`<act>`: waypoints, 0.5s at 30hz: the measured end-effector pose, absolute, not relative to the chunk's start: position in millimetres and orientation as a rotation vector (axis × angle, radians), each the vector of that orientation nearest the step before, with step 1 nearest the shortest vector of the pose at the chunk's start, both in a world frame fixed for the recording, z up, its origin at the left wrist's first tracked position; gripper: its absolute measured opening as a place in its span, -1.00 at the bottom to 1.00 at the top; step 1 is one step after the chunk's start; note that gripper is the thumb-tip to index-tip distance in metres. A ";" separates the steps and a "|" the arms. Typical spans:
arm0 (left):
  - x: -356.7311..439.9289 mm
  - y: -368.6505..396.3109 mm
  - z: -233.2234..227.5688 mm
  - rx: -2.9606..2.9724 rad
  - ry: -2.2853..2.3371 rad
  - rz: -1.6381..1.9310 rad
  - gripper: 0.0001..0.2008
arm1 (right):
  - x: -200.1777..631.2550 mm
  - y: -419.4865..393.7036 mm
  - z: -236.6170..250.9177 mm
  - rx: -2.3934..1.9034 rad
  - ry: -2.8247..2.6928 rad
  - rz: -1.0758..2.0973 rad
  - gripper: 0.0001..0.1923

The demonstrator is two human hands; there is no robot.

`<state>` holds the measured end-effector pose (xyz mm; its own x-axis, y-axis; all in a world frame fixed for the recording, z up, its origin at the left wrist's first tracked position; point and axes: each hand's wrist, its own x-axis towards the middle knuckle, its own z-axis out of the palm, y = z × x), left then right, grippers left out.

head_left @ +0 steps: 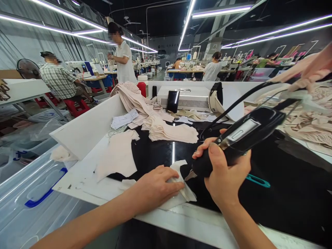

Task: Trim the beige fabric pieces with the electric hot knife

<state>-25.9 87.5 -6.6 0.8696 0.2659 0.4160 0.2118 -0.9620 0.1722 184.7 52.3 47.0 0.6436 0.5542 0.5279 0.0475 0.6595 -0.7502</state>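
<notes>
My left hand [158, 185] lies palm down on a small pale fabric piece [190, 195] near the table's front edge, its fingers stretched over the cloth. In my right hand [228, 173] is a black corded hand tool [249, 135] with a metal plate on its side. The tool's narrow tip points down left at the fabric, close to my left fingertips; whether it touches cannot be told. A teal looped handle [258, 181] lies behind my right wrist. Beyond my hands sit a stack of cream cut pieces [171, 131] and a single cut panel [118, 154].
A phone [173, 101] leans against a white vented box [184, 96]. The tool's black cable [225, 107] arcs over the table. Fabric heaps [308, 121] lie at right, with a blurred pinkish shape above. Clear plastic bins [33, 183] stand at left. Several people work behind.
</notes>
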 end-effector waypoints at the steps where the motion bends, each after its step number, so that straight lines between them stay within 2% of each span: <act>1: -26.1 87.4 -6.5 2.918 0.378 0.672 -0.75 | 184.4 51.7 46.5 -0.813 -0.839 0.330 -0.44; 6: -25.4 85.7 -5.7 2.920 0.402 0.674 -0.75 | 182.8 52.1 48.0 -0.805 -0.864 0.320 -0.52; 15: -25.8 84.7 -3.8 2.928 0.425 0.663 -0.72 | 179.5 63.3 48.9 -0.807 -0.833 0.318 -0.46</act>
